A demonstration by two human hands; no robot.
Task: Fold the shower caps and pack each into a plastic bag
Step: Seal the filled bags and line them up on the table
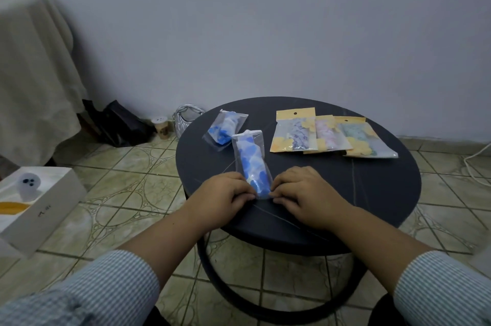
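On a dark round table [372,193] over tiled floor [119,193], both hands [263,193] pinch a bagged shower cap [251,163].

A round dark table [372,193] carries two clear bags [225,127] [251,158] of blue-white caps and three yellow-topped packs [293,130] [330,133] [366,139], overlapping in a row

Clear glossy plastic bag [251,158] on a matt dark tabletop [372,179] — striped cloth sleeves [114,288], glazed floor tiles [127,193].

White box [39,208] side — dark marks, unreadable.
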